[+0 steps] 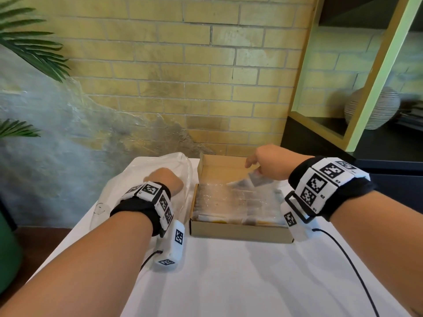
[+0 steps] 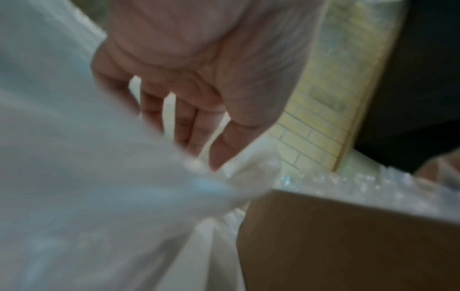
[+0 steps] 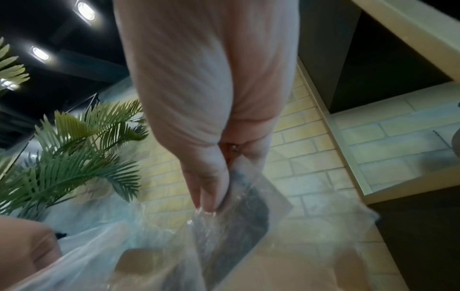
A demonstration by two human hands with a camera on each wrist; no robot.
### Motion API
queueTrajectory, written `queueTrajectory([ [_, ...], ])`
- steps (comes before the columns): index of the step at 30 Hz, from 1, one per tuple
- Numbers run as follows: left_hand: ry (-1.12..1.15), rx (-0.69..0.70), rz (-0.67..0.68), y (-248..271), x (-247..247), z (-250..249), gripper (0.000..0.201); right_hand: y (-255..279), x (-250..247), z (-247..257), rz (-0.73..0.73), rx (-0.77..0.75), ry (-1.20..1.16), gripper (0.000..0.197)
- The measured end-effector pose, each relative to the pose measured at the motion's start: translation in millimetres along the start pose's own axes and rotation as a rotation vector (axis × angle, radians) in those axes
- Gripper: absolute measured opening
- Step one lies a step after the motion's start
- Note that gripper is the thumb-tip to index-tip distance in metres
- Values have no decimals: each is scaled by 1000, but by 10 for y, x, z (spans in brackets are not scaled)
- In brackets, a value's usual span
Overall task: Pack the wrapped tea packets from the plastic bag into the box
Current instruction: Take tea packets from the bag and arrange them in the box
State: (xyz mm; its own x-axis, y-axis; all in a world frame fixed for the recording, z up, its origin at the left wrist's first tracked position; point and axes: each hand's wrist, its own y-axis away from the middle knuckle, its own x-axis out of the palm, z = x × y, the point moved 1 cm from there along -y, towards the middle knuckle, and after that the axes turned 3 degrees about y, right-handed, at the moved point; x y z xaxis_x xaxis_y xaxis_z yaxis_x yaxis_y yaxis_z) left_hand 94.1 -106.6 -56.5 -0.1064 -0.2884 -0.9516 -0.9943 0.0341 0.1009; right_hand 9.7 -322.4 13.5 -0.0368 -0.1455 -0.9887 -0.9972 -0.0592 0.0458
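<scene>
A shallow cardboard box (image 1: 240,232) stands on the white table, its near half filled with several clear-wrapped tea packets (image 1: 235,202). Above the box's far right part my right hand (image 1: 263,168) pinches one wrapped tea packet (image 1: 251,179) between thumb and fingers. In the right wrist view the same packet (image 3: 236,216) hangs tilted from that right hand (image 3: 214,196). The clear plastic bag (image 1: 128,191) lies left of the box. My left hand (image 1: 164,179) is inside it. In the left wrist view the left hand's fingers (image 2: 179,126) are straight and spread, their tips hidden behind the bag (image 2: 74,177).
A yellow brick wall rises just behind the table. A palm plant (image 1: 27,46) stands at the left, and a shelf unit holding a ribbed vase (image 1: 370,108) at the right. Black cables (image 1: 348,259) trail from both wrists over the white tablecloth (image 1: 229,282).
</scene>
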Motion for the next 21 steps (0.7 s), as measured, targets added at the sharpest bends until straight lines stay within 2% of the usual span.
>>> queueTrajectory([
  [3,92,-11,-206,70,-126,14,20,65,-136,-47,-95,41,-71,36],
  [5,195,-37,-267,148,-246,-16,25,98,-200,-43,-183,60,-159,32],
  [8,299,11,-323,256,-439,-24,23,125,-186,67,-262,43,-325,21],
  [10,377,64,-365,350,-597,-44,22,133,-111,182,-247,-1,-360,16],
  [13,562,202,-435,531,-817,-132,25,92,54,307,-128,-88,-194,16],
  [15,683,338,-414,645,-896,-202,29,61,171,345,-33,-88,-111,18],
  [17,777,448,-345,725,-912,-263,30,58,222,345,-12,-51,-140,19],
  [19,819,513,-284,774,-881,-328,32,99,165,303,-83,8,-233,28],
  [21,835,553,-235,816,-823,-384,31,169,33,242,-240,55,-421,50],
])
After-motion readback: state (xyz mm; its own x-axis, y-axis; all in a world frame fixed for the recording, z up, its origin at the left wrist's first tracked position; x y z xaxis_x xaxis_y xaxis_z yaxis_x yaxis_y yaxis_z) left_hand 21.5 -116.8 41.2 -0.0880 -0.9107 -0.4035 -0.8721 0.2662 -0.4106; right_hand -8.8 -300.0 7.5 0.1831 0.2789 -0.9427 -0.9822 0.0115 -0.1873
